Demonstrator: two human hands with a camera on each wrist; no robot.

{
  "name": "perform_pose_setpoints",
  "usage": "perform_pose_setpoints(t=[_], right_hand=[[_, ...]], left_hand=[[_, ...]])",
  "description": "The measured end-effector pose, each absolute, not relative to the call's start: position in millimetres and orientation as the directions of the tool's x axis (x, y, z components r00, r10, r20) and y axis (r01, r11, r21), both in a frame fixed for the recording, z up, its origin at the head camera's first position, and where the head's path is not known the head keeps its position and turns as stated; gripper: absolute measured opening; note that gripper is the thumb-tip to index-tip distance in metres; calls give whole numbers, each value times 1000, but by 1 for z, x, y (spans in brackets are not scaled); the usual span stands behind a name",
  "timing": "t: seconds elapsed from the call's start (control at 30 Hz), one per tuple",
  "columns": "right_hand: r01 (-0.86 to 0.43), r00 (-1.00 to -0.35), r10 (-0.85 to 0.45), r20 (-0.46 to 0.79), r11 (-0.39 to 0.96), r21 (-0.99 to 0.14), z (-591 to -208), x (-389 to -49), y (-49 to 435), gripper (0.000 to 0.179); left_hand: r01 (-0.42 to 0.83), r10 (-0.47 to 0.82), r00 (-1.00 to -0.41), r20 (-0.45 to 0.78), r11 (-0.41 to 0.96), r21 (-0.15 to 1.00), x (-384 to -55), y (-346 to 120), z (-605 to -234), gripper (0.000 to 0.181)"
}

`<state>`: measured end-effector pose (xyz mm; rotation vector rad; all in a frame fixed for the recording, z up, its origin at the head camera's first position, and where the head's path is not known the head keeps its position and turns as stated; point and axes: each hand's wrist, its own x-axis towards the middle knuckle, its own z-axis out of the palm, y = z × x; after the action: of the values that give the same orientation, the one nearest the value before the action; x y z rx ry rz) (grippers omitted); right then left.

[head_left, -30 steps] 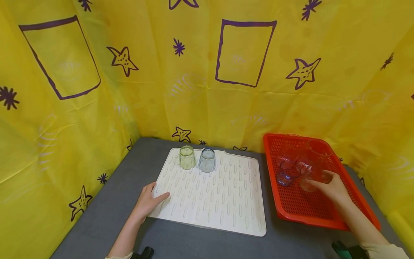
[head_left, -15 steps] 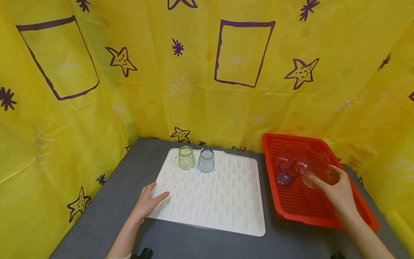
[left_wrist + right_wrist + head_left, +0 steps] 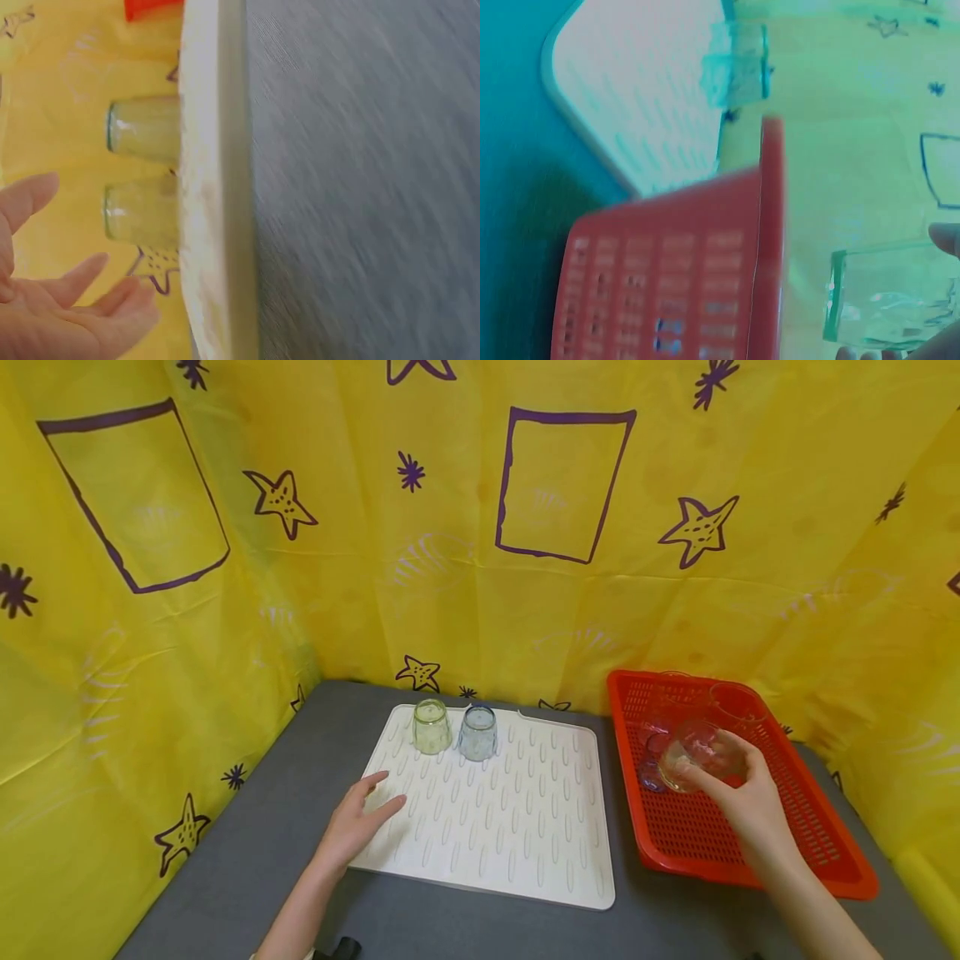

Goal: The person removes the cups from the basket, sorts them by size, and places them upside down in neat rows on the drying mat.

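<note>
The right hand holds a clear glass over the red basket. Its thumb and fingers are clamped on the sides of the glass, and the right wrist view shows the glass up higher than the basket's rim.

The left hand is over the left edge of the white mat, not far from the mat's near left corner. It holds nothing. Its fingers are apart, and the thumb sticks out away from them.

Two glasses stand on the mat by its far edge, near the far left corner, with their wide ends down. The green glass is on the left and the blue glass is just beside it.

The basket is full of little holes and sits by the right edge of the gray tabletop. Inside, a purple-blue glass is near the basket's left side, partly hidden by the held glass. Another see-through glass is near the far right corner.

Yellow cloth with dark stars on it hangs behind the tabletop's far edge.
</note>
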<state>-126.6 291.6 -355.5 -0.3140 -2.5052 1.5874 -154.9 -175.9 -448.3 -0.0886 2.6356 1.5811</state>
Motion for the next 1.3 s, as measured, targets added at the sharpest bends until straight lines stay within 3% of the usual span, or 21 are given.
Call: perform_pose_setpoints(t=[0.33, 0.77, 1.3], right_hand=[[65, -979, 205, 16, 383, -922, -356, -127, 256, 77], [-66, -997, 13, 76, 354, -933, -379, -136, 216, 69], [-133, -980, -179, 83, 295, -946, -397, -137, 177, 68]], left_hand=[[27, 53, -998, 16, 195, 980, -153, -140, -438, 49], [96, 245, -963, 108, -59, 994, -151, -108, -433, 50], [113, 434, -890, 142, -92, 989, -148, -76, -415, 59]])
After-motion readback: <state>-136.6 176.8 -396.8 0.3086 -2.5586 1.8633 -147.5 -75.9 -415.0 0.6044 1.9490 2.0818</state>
